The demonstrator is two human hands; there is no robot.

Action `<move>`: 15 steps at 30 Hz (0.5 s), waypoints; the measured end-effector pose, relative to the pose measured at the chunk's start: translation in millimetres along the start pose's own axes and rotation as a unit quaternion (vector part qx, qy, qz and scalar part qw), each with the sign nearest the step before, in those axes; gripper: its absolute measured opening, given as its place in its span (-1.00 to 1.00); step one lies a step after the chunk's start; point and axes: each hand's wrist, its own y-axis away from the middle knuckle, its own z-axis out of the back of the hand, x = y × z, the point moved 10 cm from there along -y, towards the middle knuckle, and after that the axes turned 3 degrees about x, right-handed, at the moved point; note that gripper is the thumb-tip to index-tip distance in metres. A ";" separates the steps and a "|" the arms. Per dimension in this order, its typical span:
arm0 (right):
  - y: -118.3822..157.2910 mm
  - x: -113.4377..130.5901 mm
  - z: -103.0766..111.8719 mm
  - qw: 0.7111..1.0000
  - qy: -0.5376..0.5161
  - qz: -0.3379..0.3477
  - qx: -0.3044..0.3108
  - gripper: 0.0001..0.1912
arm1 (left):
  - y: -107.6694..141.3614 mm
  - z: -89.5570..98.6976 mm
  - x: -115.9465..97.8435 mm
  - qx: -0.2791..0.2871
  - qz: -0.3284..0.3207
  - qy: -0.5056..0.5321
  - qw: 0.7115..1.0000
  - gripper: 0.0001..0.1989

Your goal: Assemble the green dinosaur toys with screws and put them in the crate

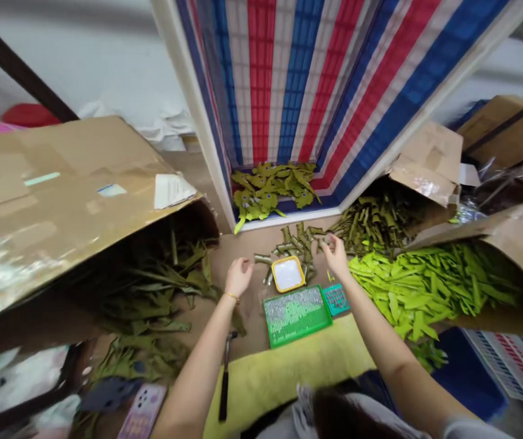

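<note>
My left hand [238,277] is over the brown work surface with its fingers curled in. Its fingertips are beside a short dark green rolled piece [263,258], and I cannot make out whether they hold anything. My right hand [335,255] pinches at the right edge of a loose group of similar green pieces [298,239]; what lies between its fingertips is too small to name. Between the hands stands a yellow-rimmed white dish [288,274]. Nearer to me are a green tray [297,314] of small shiny parts and a small teal tray [336,299].
A striped-lined bin [284,214] holds olive-green pieces [273,186]. Cardboard boxes [74,164] flank both sides, with dark green strips [161,286] at left and bright green pieces [417,283] at right. A black-handled hammer [224,384], phone [142,411] and yellow cloth [289,372] lie close to me.
</note>
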 end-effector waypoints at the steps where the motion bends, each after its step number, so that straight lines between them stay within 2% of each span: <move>1: -34.3 -13.3 -21.2 1.000 0.005 -0.016 0.009 -0.32 | -21.6 -5.4 -3.1 -0.006 0.001 -0.012 1.000 -0.85; 4: -150.6 -31.5 -74.2 0.999 0.017 -0.032 0.035 -0.36 | -109.6 -16.2 -25.4 -0.027 -0.012 -0.039 0.999 -0.77; 7: -277.5 -25.7 -109.3 0.999 0.031 -0.018 0.034 -0.38 | -229.4 -13.6 -41.8 -0.066 0.007 -0.062 0.996 -0.68; 10: -394.3 -24.0 -132.9 0.998 0.056 -0.019 0.013 -0.33 | -350.1 1.1 -26.3 -0.133 0.108 -0.090 0.981 -0.50; 13: -483.9 -33.4 -154.8 0.997 0.076 -0.023 0.002 -0.24 | -444.2 3.2 -1.1 -0.163 0.193 -0.109 0.961 -0.32; 14: -506.3 -35.8 -164.3 0.997 0.079 -0.015 0.009 -0.22 | -471.0 -2.3 0.9 -0.156 0.185 -0.121 0.963 -0.27; 15: -524.5 -36.5 -175.2 0.997 0.080 -0.001 0.022 -0.20 | -496.2 -12.3 -3.6 -0.134 0.145 -0.141 0.970 -0.23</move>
